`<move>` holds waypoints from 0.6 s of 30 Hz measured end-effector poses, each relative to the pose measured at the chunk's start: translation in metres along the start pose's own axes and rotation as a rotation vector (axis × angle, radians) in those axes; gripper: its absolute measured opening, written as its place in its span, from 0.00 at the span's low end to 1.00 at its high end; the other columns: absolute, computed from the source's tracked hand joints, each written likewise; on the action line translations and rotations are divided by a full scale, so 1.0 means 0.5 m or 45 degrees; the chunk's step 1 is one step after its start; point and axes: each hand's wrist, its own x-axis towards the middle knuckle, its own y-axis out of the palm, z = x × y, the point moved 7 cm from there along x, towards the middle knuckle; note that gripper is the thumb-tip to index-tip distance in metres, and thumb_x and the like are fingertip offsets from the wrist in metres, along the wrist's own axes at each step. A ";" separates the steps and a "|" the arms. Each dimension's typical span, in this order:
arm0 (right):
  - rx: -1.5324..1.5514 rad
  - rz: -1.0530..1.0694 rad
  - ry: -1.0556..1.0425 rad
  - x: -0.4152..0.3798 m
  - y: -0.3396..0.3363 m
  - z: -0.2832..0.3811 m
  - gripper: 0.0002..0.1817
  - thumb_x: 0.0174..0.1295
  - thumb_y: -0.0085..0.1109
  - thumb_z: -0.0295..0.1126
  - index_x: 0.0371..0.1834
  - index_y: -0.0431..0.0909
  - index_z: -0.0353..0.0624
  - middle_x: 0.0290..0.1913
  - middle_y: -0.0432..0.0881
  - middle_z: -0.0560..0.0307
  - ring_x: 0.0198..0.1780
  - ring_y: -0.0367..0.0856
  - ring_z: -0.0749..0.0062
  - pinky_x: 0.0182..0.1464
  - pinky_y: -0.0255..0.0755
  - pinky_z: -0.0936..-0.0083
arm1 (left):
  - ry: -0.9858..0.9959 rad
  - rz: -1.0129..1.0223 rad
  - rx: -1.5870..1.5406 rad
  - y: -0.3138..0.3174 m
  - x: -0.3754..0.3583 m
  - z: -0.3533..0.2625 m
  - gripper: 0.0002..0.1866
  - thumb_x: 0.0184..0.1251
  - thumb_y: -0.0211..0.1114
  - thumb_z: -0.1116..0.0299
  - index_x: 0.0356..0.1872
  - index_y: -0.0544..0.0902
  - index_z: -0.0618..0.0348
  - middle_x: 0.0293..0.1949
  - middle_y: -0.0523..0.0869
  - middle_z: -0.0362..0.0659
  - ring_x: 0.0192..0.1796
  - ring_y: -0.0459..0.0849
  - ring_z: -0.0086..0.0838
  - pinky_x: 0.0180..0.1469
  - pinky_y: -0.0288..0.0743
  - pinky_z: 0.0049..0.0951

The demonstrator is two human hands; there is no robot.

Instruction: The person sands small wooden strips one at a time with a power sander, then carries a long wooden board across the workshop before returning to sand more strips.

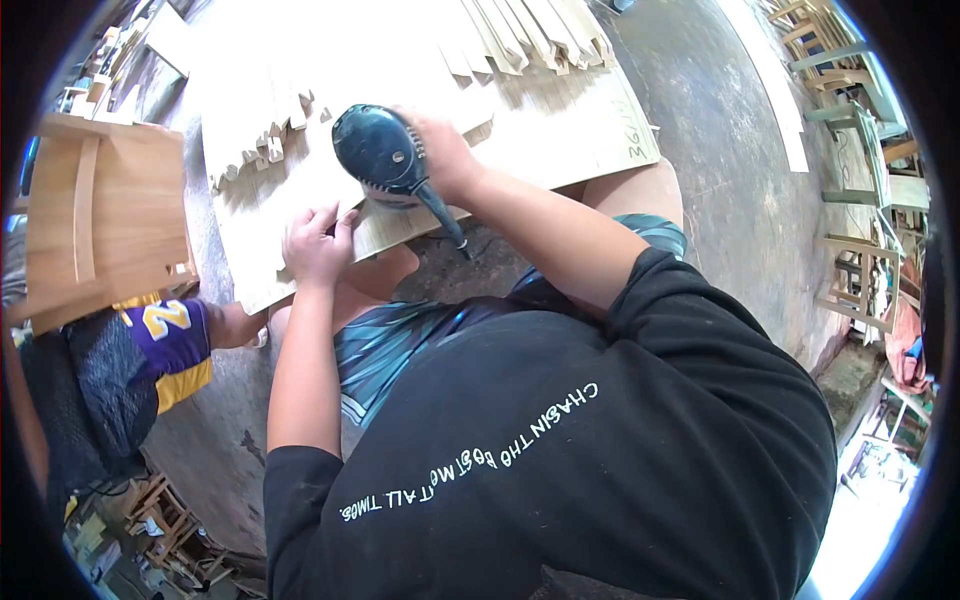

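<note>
Across the pale wooden counter (575, 125), our hands work apart: the right hand (445, 150) is clamped around the power sander (375, 150), which sits near the close edge, its cord (443, 220) trailing toward us. Our left hand (318, 248) curls at the wood just beside it; we cannot tell whether it grips or merely presses. We seem to be mid-sanding, which calls for level pressure and clear fingers. Wooden strips (525, 35) lie beyond.
</note>
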 end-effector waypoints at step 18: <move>-0.543 -0.295 0.237 -0.122 -0.327 0.028 0.31 0.51 0.86 0.42 0.57 0.86 0.42 0.48 0.91 0.54 0.50 0.88 0.69 0.57 0.81 0.66 | 0.019 0.063 -0.063 -0.058 -0.016 0.076 0.16 0.58 0.80 0.51 0.40 0.95 0.48 0.34 0.88 0.41 0.42 0.87 0.39 0.44 0.81 0.41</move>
